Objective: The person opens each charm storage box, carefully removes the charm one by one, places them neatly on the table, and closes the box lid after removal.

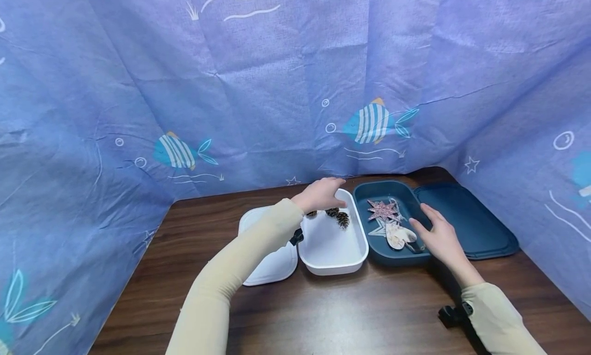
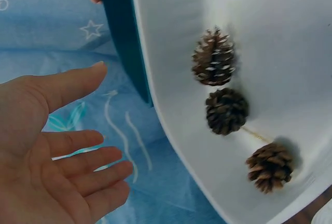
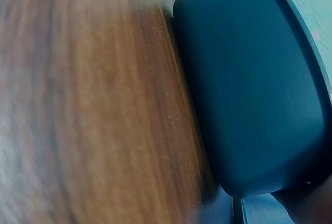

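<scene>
Three small brown pine cones w/ pale-tipped scales (image 2: 226, 111) are lying loose toward the far end of a white rectangular plastic box (image 1: 334, 247), prob. grouped by kind, b/c a pink glittery star ornament (image 1: 383, 210) and a whitish heart-shaped ornament (image 1: 398, 235) are sharing the dark-teal plastic box (image 1: 399, 259) beside it. Person's L hand (image 1: 321, 193) is hanging over the white box's far end, fingers loosely extended, holding nothing; cones are sitting below, apart from it. R hand (image 1: 438, 237) is poised at the teal box's R side, thumb spread, gripping nothing; can't tell re: rim contact. Flat white lid (image 1: 272, 268) & dark-teal lid (image 1: 489, 227) are flanking the boxes, prob. for access.
</scene>
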A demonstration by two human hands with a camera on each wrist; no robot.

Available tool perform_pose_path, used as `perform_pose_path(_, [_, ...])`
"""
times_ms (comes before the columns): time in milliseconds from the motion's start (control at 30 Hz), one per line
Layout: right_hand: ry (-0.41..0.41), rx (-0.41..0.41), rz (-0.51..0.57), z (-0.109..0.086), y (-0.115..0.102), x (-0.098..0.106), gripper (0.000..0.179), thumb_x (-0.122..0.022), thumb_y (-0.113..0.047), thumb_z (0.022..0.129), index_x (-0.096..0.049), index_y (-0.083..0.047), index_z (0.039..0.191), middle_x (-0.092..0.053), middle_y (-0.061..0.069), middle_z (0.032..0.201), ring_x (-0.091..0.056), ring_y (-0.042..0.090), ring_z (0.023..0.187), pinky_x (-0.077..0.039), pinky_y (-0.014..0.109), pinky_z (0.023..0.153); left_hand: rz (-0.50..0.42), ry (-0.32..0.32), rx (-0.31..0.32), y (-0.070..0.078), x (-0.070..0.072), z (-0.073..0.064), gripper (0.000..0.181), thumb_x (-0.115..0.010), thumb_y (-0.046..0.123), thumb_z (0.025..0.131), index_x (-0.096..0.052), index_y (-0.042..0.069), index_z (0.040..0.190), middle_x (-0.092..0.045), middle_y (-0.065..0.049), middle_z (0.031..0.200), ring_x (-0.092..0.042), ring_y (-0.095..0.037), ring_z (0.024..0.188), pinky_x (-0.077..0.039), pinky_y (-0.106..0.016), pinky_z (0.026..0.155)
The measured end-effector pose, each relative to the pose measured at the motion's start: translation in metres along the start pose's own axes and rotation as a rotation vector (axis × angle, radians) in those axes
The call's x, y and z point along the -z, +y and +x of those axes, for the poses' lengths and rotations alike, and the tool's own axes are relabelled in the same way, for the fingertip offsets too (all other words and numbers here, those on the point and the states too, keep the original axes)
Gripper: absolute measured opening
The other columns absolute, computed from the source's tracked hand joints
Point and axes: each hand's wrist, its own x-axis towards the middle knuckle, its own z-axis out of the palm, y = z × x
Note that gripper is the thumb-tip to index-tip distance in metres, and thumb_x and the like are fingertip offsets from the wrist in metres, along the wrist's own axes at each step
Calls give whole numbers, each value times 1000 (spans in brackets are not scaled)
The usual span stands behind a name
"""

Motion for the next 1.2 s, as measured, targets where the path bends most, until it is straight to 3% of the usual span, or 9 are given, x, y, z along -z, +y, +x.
perform_pose_path(400, [10,19,-13,-1,3,-1,73,-55,-38,104,-31,12,151,-30,37,153,-27,58,139,-26,73,106,-43,-73,10,-4,-32,19,58,-76,28,91,-58,1,138,-64,-12,133,-62,-21,116,-48,-28,100])
perform_pose_path(533, [5,11,-13,-1,2,-2,73,-54,-39,104,-31,12,151,-29,37,153,-26,58,139,-26,73,106,-46,-87,-21,-4,-39,24,40,-77,24,89,-69,0,119,-70,-6,102,-60,-14,87,-49,-23,81])
perform_pose_path(633, [2,5,-10,-1,2,-2,73,-54,-39,104,-31,11,152,-29,37,154,-26,57,140,-26,73,106,-52,-106,-44,-4,-41,26,25,-78,21,87,-73,0,100,-59,1,75,-50,-12,70,-44,-23,66])
perform_pose_path(733, [-2,4,-8,0,1,-1,73,-54,-39,104,-30,11,152,-29,37,154,-26,57,140,-26,73,106,-52,-124,-48,-3,-43,27,19,-79,19,86,-73,2,89,-51,6,64,-45,-10,62,-39,-21,59])
perform_pose_path(1000, [-4,8,-6,0,0,-2,72,-55,-36,104,-30,11,152,-29,37,154,-26,57,140,-26,72,107,-49,-164,6,1,-52,28,12,-83,13,81,-73,6,81,-51,6,62,-42,-8,59,-35,-20,54])
perform_pose_path(1200, [-3,4,-4,0,0,-1,72,-55,-36,104,-30,11,152,-28,37,154,-26,57,140,-25,72,107,27,-146,-8,4,-58,31,18,-89,18,76,-74,10,82,-61,6,71,-50,-10,67,-42,-19,60])
